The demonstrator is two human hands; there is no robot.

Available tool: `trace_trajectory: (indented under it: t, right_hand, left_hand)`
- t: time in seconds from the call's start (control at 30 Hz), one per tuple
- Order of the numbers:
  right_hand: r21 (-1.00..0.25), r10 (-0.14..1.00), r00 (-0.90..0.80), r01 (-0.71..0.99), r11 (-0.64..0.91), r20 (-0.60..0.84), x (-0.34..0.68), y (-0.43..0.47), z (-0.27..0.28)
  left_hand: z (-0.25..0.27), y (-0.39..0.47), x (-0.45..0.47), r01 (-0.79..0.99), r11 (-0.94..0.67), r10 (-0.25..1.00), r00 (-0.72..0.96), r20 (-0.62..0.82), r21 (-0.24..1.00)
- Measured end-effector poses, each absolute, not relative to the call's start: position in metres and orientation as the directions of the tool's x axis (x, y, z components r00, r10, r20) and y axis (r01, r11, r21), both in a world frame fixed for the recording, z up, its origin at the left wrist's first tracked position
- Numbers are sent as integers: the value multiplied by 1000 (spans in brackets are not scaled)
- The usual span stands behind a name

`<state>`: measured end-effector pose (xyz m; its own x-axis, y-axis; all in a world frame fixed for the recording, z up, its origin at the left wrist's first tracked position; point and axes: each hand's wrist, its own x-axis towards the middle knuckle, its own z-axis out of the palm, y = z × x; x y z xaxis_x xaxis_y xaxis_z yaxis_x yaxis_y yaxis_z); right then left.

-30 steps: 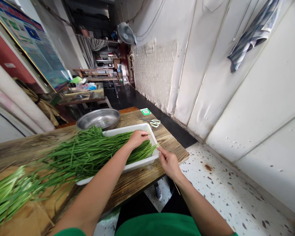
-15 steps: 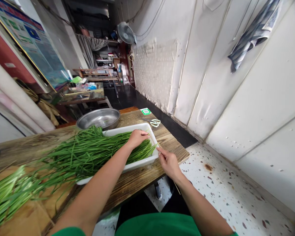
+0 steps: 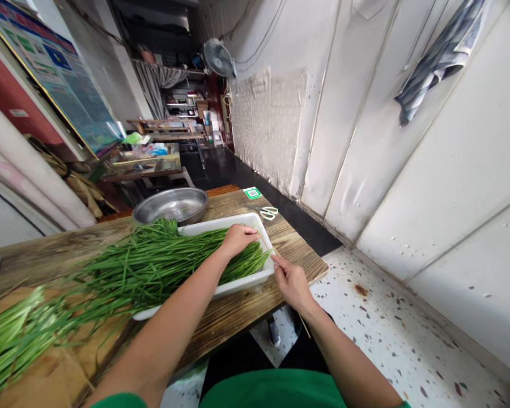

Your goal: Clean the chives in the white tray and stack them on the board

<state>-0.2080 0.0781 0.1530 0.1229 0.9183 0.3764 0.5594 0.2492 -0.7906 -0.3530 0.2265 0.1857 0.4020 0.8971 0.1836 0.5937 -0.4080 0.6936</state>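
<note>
A long heap of green garlic chives (image 3: 153,260) lies in a white plastic tray (image 3: 219,290), its leafy end spilling over the tray's left side. Over the cut ends on the right is my left hand (image 3: 238,239), thumb and fingertips pinched together; whatever is between them is too small to make out. My right hand (image 3: 292,282) is at the tray's near right corner, closed on a thin straw-coloured strand (image 3: 306,326) whose tail hangs below the wrist. Its fingertips are close to the chive ends, beside the rim.
Behind the tray stands a steel basin (image 3: 170,205). Scissors (image 3: 267,212) and a green QR card (image 3: 252,193) lie near the table's far right edge. More chives (image 3: 12,345) rest on a wooden board (image 3: 68,368) at left. A white wall (image 3: 374,141) runs along the right.
</note>
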Motion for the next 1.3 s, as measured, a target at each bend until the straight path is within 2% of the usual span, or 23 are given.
trace_trajectory:
  t: [0.87, 1.3]
  right_hand:
    - [-792, 919, 130, 562, 240, 371, -209, 79, 148]
    - [-777, 917, 119, 579, 247, 381, -212, 78, 151]
  left_hand:
    - [183, 227, -353, 585, -396, 901, 396, 176, 708]
    - [184, 227, -354, 610, -431, 889, 412, 198, 665]
